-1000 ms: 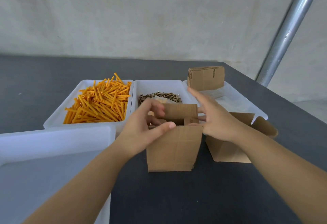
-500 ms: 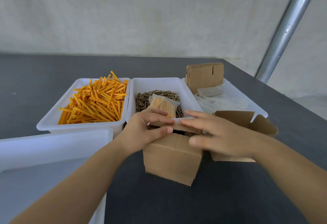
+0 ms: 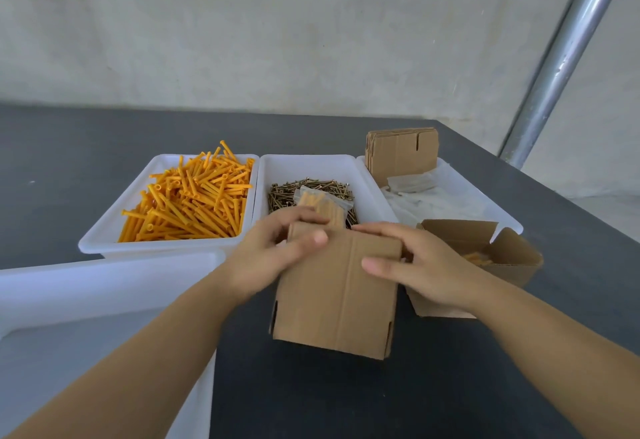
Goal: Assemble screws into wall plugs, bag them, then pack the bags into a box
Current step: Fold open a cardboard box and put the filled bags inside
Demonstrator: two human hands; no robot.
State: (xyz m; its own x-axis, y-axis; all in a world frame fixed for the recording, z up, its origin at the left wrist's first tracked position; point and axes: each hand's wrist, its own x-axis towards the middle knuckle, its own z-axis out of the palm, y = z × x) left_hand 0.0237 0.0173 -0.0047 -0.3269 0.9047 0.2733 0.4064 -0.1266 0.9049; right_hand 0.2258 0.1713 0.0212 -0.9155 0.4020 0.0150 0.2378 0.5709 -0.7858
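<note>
At centre of the dark table (image 3: 104, 147), your box (image 3: 337, 294) hides its own contents. Your left hand (image 3: 273, 255) grips its top left edge, thumb on the front; your right hand (image 3: 420, 267) grips the top right corner. At 12 o'clock a bag (image 3: 323, 206) lies on the screws (image 3: 311, 189); plugs (image 3: 194, 203) at 10. A pale wall (image 3: 277, 29) stands behind.

Probably a small packing workshop: a dark grey worktop (image 3: 104, 147) carries white bins of orange wall plugs (image 3: 194, 199) and loose screws (image 3: 311, 192), with flat cardboard blanks (image 3: 401, 151) near its far right corner, before a bare pale wall (image 3: 277, 29) and steel pole (image 3: 568, 54).
</note>
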